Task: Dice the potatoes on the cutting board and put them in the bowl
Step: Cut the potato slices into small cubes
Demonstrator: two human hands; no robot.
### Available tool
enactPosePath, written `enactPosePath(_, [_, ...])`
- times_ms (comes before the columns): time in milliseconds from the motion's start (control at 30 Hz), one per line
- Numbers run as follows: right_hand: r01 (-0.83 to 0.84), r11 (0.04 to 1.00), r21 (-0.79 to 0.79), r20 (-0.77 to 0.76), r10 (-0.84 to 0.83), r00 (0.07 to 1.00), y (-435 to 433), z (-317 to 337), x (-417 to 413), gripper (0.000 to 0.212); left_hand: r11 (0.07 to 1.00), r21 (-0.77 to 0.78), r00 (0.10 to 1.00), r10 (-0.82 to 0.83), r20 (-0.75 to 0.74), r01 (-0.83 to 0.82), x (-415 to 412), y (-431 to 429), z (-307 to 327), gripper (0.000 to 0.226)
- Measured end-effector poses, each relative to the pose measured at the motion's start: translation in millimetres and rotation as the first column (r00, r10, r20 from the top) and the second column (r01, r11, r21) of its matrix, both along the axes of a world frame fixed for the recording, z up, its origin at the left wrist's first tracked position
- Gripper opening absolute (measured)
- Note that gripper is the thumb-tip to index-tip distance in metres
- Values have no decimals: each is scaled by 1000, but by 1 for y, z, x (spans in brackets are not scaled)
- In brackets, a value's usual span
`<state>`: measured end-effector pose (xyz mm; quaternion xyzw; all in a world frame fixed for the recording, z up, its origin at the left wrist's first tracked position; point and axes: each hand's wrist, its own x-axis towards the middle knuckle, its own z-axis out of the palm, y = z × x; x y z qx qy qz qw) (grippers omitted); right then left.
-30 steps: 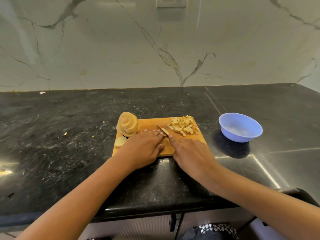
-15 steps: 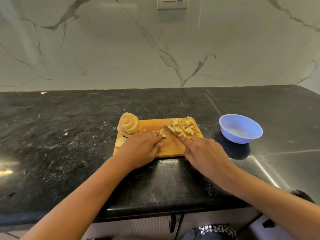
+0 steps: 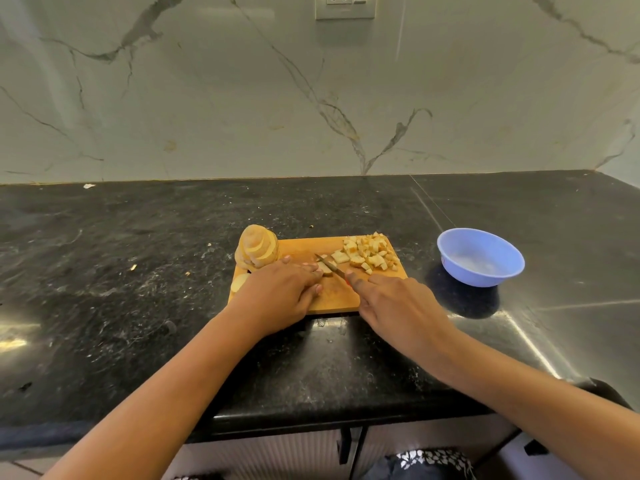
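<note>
- Potato stack (image 3: 257, 249), cut into rounds that lean together, stands on the far left corner of the cutting board (image 3: 301, 247). A loose slice (image 3: 240, 282) lies at the board's left edge, just nearer us.
- Left hand (image 3: 280, 296) lies palm down over the board's left half, fingers stretched forward. We see the fingertips press a pale potato strip (image 3: 325, 268) flat onto the wood, with nothing curled round it.
- The strip is too small for us to read its long axis. It lies just left of the blade, between fingertips and steel.
- Knife (image 3: 329, 265) runs diagonally, handle near right and tip far left, with its edge touching the strip's right end.
- Right hand (image 3: 398, 306) is wrapped on the knife handle, forefinger laid out toward the blade. The handle itself is mostly hidden under the hand.
- We judge that the next cuts step leftward into the strip, toward the left fingertips, so that gap is the one to watch.
- Diced pile (image 3: 370, 254) is heaped on the board's far right corner, right of the blade.
- Bowl (image 3: 481, 277), blue, stands on the counter (image 3: 138, 306) apart from the board's right edge and looks empty. The right hand is the nearer one for the transfer, which is not yet begun.
</note>
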<state>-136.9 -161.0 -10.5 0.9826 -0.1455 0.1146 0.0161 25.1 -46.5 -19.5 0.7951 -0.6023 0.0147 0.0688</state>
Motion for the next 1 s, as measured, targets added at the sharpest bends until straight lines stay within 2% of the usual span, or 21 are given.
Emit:
enactPosePath(300, [16,998,60,77,-21,997,-9,6,-11,48,1000,-4,1000,5,-1,-5,1,0,0,43])
enactPosePath(533, [34,995,92,66,-40,997,-7,10,0,49,1000,-21,1000,4,-3,-4,2,0,-2,42])
enactPosePath(700, [15,969,246,34,-25,999,-15,25,3,44,1000,-26,1000,6,-5,-6,2,1,-1,43])
enactPosePath(800, [14,985,170,35,-20,999,-15,25,-11,44,1000,-7,1000,4,1,-4,2,0,0,44])
enactPosePath(933, [14,996,91,162,-28,986,-9,22,-27,46,997,68,1000,-25,18,24,1,-1,-2,48])
enactPosePath(1000, [22,997,67,120,-30,992,-4,18,-30,46,997,68,1000,-28,13,27,1,-1,-2,49])
